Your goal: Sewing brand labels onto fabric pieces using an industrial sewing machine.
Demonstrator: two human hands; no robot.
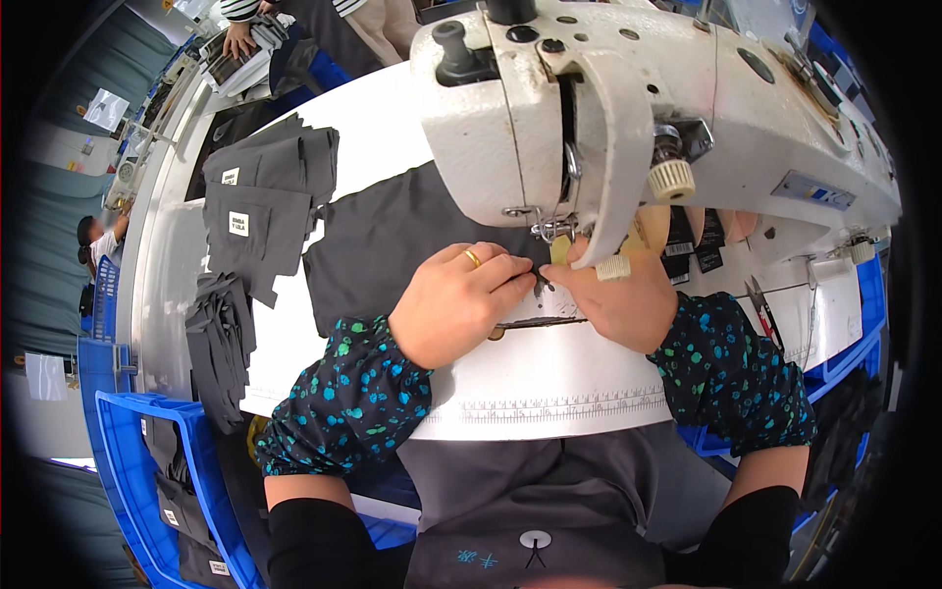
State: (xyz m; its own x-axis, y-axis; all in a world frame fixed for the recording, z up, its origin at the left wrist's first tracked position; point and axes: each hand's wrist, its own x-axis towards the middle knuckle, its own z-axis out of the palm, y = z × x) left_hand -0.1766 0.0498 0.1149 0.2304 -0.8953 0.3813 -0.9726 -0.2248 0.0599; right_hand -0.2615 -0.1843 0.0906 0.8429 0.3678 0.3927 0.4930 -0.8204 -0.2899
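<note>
Under the head of a white sewing machine (471,147) lies a dark grey fabric piece (378,231), spread to the left across the white table. My left hand (456,304), with a gold ring, rests at the fabric's near right edge, its fingers bent and pressed together close to the presser foot (551,228). Just across from it, my right hand (623,304) has its thumb and fingertips closed at the same edge. Part of the right hand is hidden behind the machine's lever and knob (613,267). The fingertips of both hands nearly meet.
Grey fabric pieces with white labels (265,226) are stacked at the left, more folded cloth (218,339) nearer. Black tags (679,240) and thread snips (763,312) lie right. A ruler strip (549,404) lines the table's front. A blue bin (147,401) stands lower left. Another person's hand (238,39) is far left.
</note>
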